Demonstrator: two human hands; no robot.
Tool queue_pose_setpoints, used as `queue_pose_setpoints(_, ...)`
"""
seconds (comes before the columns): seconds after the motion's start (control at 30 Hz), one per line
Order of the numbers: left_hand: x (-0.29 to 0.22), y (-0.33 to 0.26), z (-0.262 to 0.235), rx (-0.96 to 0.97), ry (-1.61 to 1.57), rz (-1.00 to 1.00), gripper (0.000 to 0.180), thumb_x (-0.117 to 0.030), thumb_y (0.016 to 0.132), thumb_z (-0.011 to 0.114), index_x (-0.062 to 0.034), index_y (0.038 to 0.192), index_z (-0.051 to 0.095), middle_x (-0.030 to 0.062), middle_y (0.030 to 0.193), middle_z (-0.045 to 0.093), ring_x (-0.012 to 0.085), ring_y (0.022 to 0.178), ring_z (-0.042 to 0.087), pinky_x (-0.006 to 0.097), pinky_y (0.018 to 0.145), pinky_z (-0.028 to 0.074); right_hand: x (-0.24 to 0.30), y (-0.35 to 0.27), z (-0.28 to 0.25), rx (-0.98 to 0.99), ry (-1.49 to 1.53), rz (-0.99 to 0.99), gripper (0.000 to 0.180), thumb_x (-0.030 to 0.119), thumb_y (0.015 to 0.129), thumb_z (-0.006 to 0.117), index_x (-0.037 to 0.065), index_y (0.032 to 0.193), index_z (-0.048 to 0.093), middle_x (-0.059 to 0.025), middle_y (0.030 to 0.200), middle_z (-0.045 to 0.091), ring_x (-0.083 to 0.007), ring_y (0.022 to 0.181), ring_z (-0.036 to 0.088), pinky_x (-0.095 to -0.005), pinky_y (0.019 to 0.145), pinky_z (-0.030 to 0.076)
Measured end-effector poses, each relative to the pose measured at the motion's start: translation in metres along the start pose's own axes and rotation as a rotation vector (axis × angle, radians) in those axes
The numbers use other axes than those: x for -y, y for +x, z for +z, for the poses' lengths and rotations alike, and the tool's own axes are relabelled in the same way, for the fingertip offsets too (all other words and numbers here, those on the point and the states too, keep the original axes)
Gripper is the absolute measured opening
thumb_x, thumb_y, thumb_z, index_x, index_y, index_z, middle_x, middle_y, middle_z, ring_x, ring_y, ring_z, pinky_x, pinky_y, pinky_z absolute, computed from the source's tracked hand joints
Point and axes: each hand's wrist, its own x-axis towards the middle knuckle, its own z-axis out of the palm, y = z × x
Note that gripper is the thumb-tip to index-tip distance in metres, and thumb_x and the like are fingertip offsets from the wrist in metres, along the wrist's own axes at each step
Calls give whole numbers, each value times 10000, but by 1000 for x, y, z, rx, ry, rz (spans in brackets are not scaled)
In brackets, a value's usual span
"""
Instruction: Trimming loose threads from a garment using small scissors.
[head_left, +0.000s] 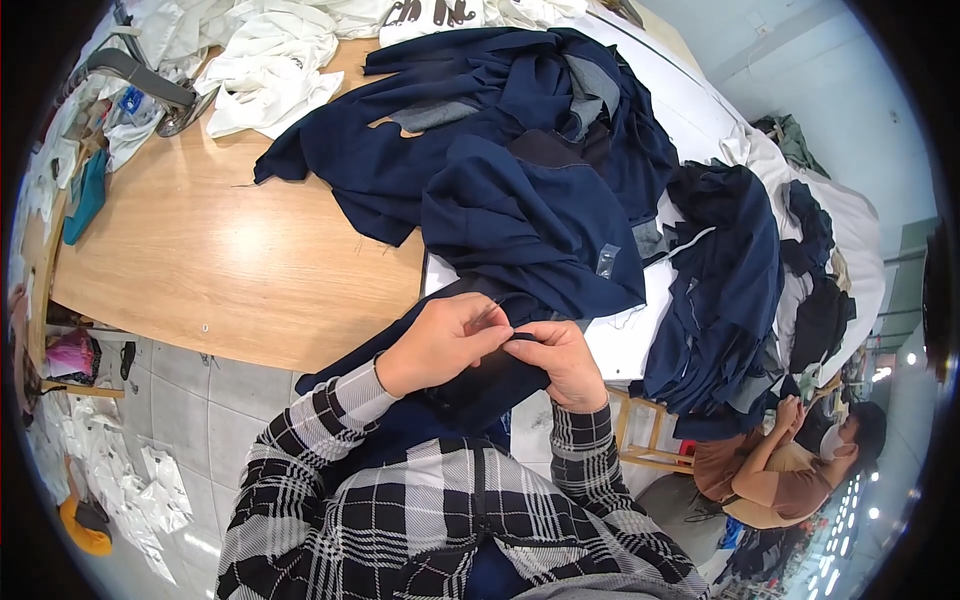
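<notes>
navy garment (480, 385) pinched between both hands

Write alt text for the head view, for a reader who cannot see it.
Two hands, left and right, pinch a fold of navy cloth together at the edge of a wooden table. A heap of navy garments lies beyond them, white cloth at the far edge, and another person sits at lower right.
</notes>
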Motion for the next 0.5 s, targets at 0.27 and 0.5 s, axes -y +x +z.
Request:
queue_pose_setpoints(0.27,-4,4,-10,108,-400,-421,152,-223,902,581,-71,896,578,8,585,538,41,418,415,176,369,289,-1,2,-3,25,40,43,128,1,821,638,-40,938,670,-69,843,682,-98,708,636,-192,652,499)
queue_pose_setpoints(0.5,-5,2,-11,139,-442,-426,155,-226,917,567,-73,899,576,6,584,535,40,421,414,171,372,284,-3,1,-3,20,54,58,129,-4,820,637,-37,941,670,-69,845,681,-99,705,638,-195,651,503)
